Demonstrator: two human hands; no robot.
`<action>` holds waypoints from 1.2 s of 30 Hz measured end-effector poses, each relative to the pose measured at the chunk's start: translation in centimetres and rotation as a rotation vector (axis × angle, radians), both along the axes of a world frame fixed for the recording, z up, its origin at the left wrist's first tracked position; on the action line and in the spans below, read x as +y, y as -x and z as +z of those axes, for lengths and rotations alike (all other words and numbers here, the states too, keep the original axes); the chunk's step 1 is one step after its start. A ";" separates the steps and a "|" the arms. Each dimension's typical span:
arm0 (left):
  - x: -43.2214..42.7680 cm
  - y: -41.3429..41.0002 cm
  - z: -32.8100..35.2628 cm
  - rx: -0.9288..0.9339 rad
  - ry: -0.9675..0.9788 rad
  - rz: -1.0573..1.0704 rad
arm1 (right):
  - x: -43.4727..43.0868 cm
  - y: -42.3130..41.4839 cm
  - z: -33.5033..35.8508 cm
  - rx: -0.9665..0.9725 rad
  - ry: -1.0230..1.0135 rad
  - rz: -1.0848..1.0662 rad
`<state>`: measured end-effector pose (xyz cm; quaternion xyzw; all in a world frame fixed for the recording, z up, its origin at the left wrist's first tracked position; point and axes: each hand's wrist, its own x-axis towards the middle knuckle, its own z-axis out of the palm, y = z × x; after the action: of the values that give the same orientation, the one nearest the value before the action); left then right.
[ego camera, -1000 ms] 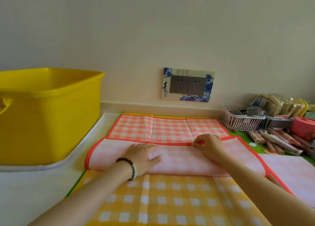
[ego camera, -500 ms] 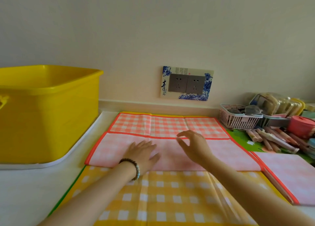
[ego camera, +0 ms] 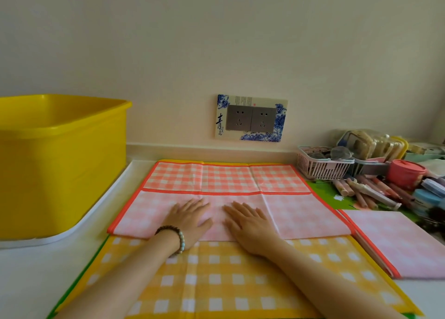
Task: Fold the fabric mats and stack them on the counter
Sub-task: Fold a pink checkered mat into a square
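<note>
The person stands at the counter (ego camera: 29,282) with both hands lying flat on the pink mat (ego camera: 301,212). The left hand (ego camera: 190,218) and the right hand (ego camera: 248,224) are side by side, near each other but not touching. The fingers of each are straight and a little spread, palms down, so they press the cloth and grip nothing. The pink mat is in the middle of the counter. Its near part is folded over toward the wall, so the pale back side faces up under the hands, and the checked front side shows in a strip behind the fold edge. It lies on a yellow mat (ego camera: 216,282), which is spread open and reaches toward the person. A green mat (ego camera: 322,191) shows under these at the right. A second pink mat (ego camera: 397,244), folded, lies to the right, touching the first one at its corner. On the left wrist there is a bead bracelet (ego camera: 178,236). A yellow tub (ego camera: 62,164) stands at the left on a white tray (ego camera: 96,210). At the right, near the wall, stand a basket (ego camera: 320,164), a pink pot (ego camera: 404,174) and a heap of pens (ego camera: 366,191). A socket (ego camera: 250,118) is on the wall behind.
</note>
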<state>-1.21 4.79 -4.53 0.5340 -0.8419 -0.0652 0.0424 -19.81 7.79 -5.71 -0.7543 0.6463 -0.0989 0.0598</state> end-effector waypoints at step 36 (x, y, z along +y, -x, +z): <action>-0.3 -0.5 -0.6 -0.053 -0.058 -0.018 | 1.9 1.0 0.7 0.028 -0.056 0.011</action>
<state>-0.74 4.47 -5.09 0.5288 -0.8453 -0.0760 0.0041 -20.77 9.67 -5.01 -0.7572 0.6454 -0.0697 0.0725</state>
